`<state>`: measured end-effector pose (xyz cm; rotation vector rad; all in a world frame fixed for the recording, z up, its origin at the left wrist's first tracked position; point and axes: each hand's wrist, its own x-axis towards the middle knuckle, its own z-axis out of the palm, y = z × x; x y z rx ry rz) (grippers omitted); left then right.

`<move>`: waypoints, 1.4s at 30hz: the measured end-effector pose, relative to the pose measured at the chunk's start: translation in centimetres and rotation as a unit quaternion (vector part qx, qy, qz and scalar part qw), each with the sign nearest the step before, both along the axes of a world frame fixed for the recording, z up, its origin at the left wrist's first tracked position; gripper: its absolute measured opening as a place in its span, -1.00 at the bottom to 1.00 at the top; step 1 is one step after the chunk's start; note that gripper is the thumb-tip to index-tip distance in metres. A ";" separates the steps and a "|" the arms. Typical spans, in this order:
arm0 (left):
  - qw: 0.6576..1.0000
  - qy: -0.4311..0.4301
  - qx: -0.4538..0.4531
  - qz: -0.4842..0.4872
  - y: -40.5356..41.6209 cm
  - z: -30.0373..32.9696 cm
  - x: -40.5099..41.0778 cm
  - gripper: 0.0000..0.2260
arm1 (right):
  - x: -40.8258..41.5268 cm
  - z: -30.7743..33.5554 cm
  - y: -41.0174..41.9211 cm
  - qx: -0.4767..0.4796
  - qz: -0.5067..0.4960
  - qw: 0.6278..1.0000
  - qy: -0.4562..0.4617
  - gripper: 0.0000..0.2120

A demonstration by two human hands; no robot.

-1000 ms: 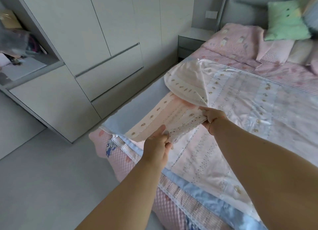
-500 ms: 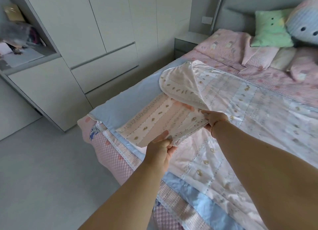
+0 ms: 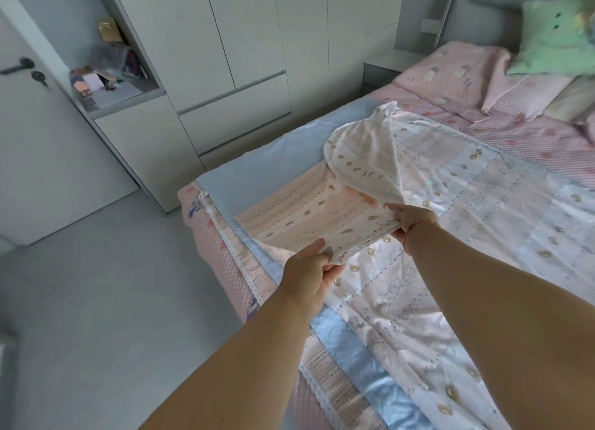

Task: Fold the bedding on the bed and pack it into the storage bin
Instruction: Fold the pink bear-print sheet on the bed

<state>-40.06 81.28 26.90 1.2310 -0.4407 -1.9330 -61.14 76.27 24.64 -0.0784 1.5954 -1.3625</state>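
A thin quilt (image 3: 467,230), pale pink and blue with small gold motifs, is lying spread across the bed (image 3: 225,236), and its near corner is being lifted off the surface so that the peach striped underside is showing. The raised flap is curling over on itself into a rounded fold toward the head of the bed. The left hand (image 3: 306,272) is pinching the lifted edge, thumb on top and fingers curled beneath the cloth. The right hand (image 3: 410,217) is gripping the same edge a little farther along, fingers closed on the fabric, with the cloth stretching taut between the two hands. Beneath the quilt a light blue sheet (image 3: 267,159) is showing along the side of the bed, and under that a pink quilted cover (image 3: 219,246) with lace trim is hanging over the mattress edge. At the head of the bed a pink pillow (image 3: 450,72) is lying flat, with a green cushion (image 3: 557,33) leaning against the grey headboard (image 3: 483,14). A nightstand (image 3: 383,66) is standing beside the bed, and pale wardrobe doors (image 3: 225,43) are lining the wall across the grey floor (image 3: 96,284).
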 end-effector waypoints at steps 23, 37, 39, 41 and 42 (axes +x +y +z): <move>0.997 0.039 -0.011 -0.066 30.2 0.2 -7.5 -0.69 | -7.6 0.6 33.8 0.028 -0.074 0.997 0.019 -0.87; 0.999 0.020 0.008 -0.025 44.2 0.7 -16.7 -0.56 | -16.9 0.8 45.7 0.039 -0.008 0.997 0.062 -0.85; 1.000 0.013 0.007 -0.017 46.7 0.1 -18.7 -0.56 | -18.8 0.3 48.0 0.041 0.000 0.998 0.057 -0.84; 1.000 0.005 0.007 -0.015 48.7 -0.6 -20.4 -0.55 | -20.5 -0.4 49.9 0.043 0.003 0.998 0.050 -0.83; 1.000 0.003 0.007 -0.011 49.7 -1.0 -21.3 -0.54 | -21.4 -0.6 50.8 0.047 0.008 0.998 0.051 -0.84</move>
